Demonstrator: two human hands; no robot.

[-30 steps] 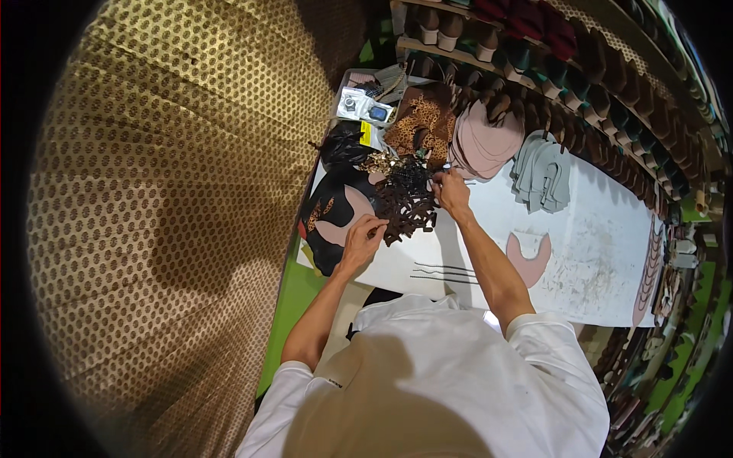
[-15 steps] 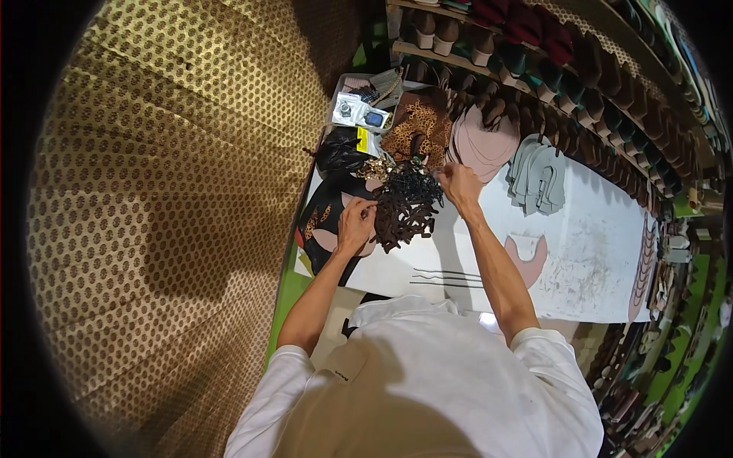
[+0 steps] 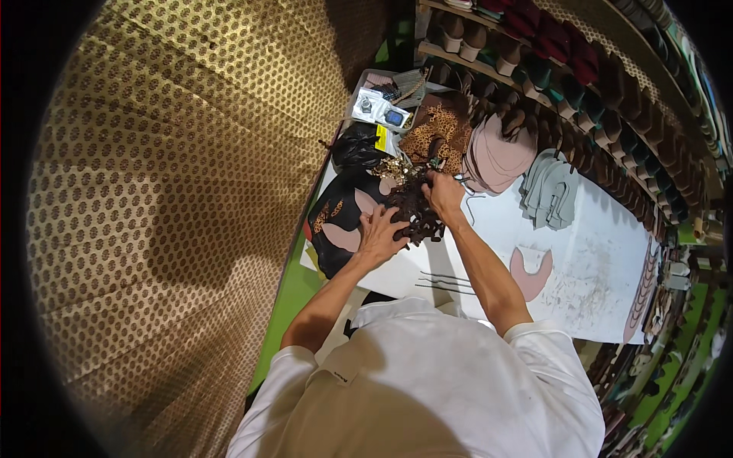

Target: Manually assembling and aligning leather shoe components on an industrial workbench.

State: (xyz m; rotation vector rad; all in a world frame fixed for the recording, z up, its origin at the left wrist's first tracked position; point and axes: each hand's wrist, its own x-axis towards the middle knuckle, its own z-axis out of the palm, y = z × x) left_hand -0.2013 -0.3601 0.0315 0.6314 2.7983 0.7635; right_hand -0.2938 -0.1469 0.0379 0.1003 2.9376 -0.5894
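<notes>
A tangled pile of short dark brown straps (image 3: pixel 418 215) lies on the white table, between my two hands. My left hand (image 3: pixel 378 238) is open, its spread fingertips resting on the pile's near left edge. Bent fingers of my right hand (image 3: pixel 444 195) are closed at the far right of the pile; what they grip is hidden. Beside that hand, a thin black strip (image 3: pixel 470 211) curves over the white surface. Small gold pieces (image 3: pixel 394 169) adjoin the pile's far side. Thin dark strips (image 3: pixel 447 283) lie side by side nearer my body.
Left of the pile are black pieces (image 3: pixel 336 256) and a black plastic bag (image 3: pixel 357 145). Behind stand a tray (image 3: pixel 353 103) with packets, leopard-print material (image 3: pixel 437 136) and pink cut pieces (image 3: pixel 504 162). Grey pieces (image 3: pixel 551 191) and a pink U-shaped piece (image 3: pixel 532 276) lie right. Shoe racks (image 3: pixel 489 67) line the back.
My left hand has moved right onto the brown straps and its fingers have spread. My right hand has come in over the pile. The black tangle there is now mostly covered; the view shifted slightly.
</notes>
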